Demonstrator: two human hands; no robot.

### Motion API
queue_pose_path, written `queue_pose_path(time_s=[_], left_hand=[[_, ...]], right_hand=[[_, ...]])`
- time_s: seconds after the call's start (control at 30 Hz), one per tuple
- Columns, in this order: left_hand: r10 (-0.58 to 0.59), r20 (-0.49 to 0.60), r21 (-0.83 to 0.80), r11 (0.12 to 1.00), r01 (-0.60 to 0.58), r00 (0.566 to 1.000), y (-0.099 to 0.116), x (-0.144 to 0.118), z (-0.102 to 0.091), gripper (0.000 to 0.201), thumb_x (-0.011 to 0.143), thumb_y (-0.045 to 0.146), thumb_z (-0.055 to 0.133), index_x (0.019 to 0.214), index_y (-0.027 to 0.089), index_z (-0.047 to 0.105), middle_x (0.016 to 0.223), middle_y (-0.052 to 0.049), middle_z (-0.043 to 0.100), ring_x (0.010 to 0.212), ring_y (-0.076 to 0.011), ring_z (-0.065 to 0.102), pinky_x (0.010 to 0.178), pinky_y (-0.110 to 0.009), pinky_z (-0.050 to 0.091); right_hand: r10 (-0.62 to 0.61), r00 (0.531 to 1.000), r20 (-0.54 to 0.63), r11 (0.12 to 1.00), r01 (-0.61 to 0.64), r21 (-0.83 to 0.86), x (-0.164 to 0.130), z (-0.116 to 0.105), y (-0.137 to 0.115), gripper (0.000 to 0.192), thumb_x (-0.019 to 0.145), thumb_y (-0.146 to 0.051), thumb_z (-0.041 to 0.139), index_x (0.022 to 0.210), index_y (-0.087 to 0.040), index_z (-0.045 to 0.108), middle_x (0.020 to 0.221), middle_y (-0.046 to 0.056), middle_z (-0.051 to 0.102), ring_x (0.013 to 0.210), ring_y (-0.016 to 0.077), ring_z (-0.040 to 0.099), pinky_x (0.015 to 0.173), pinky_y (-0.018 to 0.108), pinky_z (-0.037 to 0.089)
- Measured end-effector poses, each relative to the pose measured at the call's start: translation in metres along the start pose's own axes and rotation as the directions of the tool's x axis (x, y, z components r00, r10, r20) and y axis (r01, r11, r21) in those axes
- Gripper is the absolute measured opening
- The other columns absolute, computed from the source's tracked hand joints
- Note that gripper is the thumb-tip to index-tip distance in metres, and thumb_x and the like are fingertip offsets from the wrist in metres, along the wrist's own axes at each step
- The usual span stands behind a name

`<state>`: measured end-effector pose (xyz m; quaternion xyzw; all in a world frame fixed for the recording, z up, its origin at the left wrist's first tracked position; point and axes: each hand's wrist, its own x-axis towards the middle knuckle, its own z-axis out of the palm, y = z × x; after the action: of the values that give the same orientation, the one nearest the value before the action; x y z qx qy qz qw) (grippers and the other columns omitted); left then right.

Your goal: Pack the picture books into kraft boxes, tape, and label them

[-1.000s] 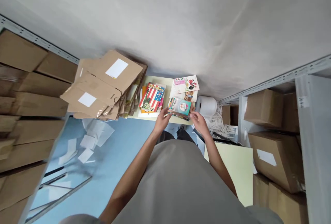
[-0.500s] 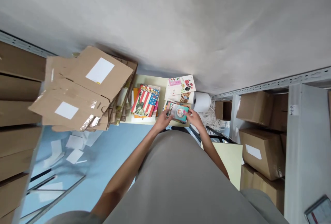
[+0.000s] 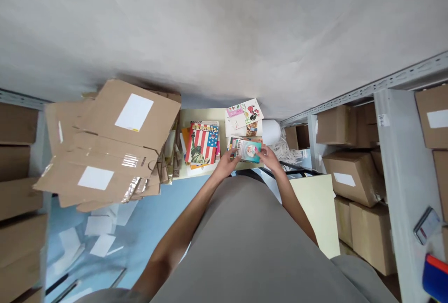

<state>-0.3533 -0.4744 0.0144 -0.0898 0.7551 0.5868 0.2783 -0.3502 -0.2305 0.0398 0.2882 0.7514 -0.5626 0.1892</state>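
Between my hands is a teal book (image 3: 249, 150) with a round picture on its cover. My left hand (image 3: 227, 163) grips its left edge, thumb on top, and my right hand (image 3: 269, 157) grips the right edge. More books lie beneath it, mostly covered. Left of my hands sits a pile topped by a book with a striped flag and statue cover (image 3: 203, 142). Behind them, a white book with red fruit pictures (image 3: 244, 113) rests on another white book (image 3: 255, 129). All are on a cream table (image 3: 221, 115).
Flattened cardboard boxes (image 3: 105, 153) are heaped at the left. A white roll (image 3: 271, 132) and shredded paper (image 3: 287, 151) lie to the right. Shelves with cardboard boxes (image 3: 356, 178) flank both sides. Loose papers (image 3: 101, 226) litter the blue floor. A handheld device (image 3: 427, 225) appears far right.
The camera view has shifted and turned slightly, bringing more of the right shelf into sight. Both hands stay on the teal book, which now appears a little more tilted.
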Motion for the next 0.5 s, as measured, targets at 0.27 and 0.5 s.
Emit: queue_pose_path(time_s=[0.27, 0.5], left_hand=[[0.278, 0.004, -0.008, 0.961, -0.278, 0.961, 0.009, -0.013, 0.001, 0.040, 0.100, 0.043, 0.074, 0.135, 0.023, 0.080, 0.144, -0.017, 0.073, 0.136, -0.0352, 0.072, 0.111, -0.051, 0.063], [0.431, -0.040, -0.156, 0.888, -0.432, 0.901, 0.055, -0.035, 0.042, 0.031, 0.104, 0.042, 0.073, 0.126, 0.023, 0.084, 0.131, -0.013, 0.074, 0.117, -0.0266, 0.076, 0.090, -0.037, 0.066]], right_hand=[[0.219, 0.954, -0.207, 0.915, -0.126, 0.384, -0.077, 0.014, 0.011, 0.068, 0.058, -0.070, 0.102, 0.099, -0.025, 0.069, 0.092, 0.002, 0.081, 0.089, 0.0229, 0.078, 0.080, 0.036, 0.063], [0.224, 0.935, -0.274, 0.814, -0.025, 0.580, -0.155, 0.002, 0.013, 0.070, 0.062, -0.068, 0.106, 0.105, -0.026, 0.071, 0.102, 0.003, 0.081, 0.099, 0.0234, 0.079, 0.094, 0.041, 0.066]])
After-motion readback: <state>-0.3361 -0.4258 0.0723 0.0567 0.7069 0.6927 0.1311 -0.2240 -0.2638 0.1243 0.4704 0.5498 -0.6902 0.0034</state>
